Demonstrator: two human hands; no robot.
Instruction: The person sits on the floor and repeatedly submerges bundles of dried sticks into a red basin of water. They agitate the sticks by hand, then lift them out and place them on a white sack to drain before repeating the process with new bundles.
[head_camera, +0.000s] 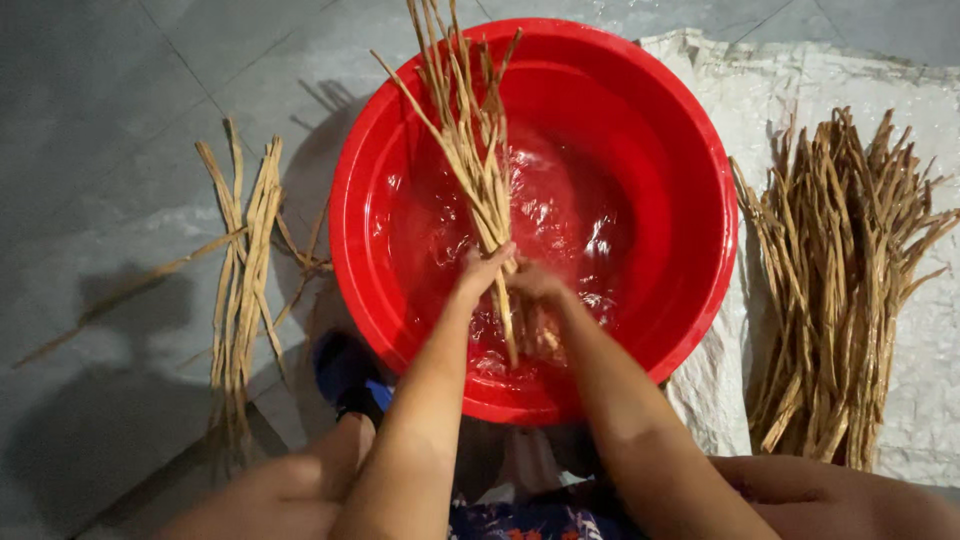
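**Stalk bundle held in a red basin of water**

The stalk bundle (470, 150), a sheaf of thin tan dried strips, stands tilted in the red basin (690, 150), its lower ends in the water (570, 215) and its upper ends fanning out past the far rim. Both hands meet at its lower part: the left hand (483, 270) is wrapped around the strips, and the right hand (535, 285) presses in just beside it, apparently clasping the same strips, though glare and ripples blur the fingers.

The basin sits on a grey tiled floor (90, 120). To its left, a small loose bunch of wet strips (245, 260) lies flat on the tiles. To its right, a larger heap of dry strips (840, 280) rests on a white woven sack (760, 80), whose edge tucks under the basin. The person's knees frame the bottom of the view, with a blue sandal (350, 380) near the basin's near-left rim.
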